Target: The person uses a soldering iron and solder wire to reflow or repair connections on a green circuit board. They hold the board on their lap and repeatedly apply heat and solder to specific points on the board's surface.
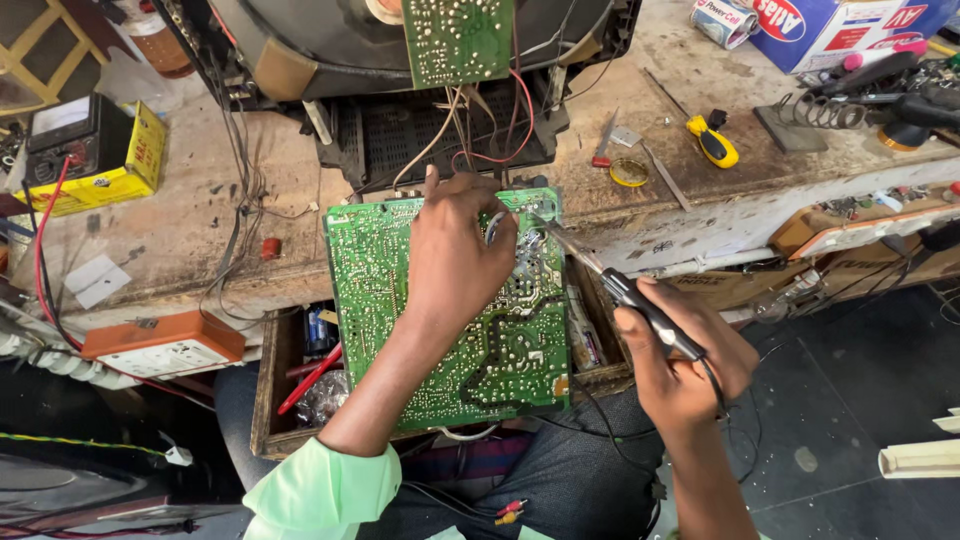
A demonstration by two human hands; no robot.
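Note:
A large green circuit board (380,300) lies solder side up over an open wooden drawer (268,400), propped on my lap. My left hand (455,250) rests on the board's upper middle, its fingers pinching a thin strand of solder wire (492,226). My right hand (680,365) grips a dark-handled soldering iron (640,305) like a pen; the metal tip (560,238) points at the board's top right corner, close to my left fingertips. A smaller green board (458,40) hangs from the opened television chassis (400,60) behind.
A worn workbench (200,210) carries a yellow multimeter (90,150) with red lead at left, a yellow-handled tool (712,142), a tape roll (630,172) and a spring iron stand (815,112) at right. An orange-and-white socket box (165,345) sits at the bench's left edge. Wires trail from the chassis.

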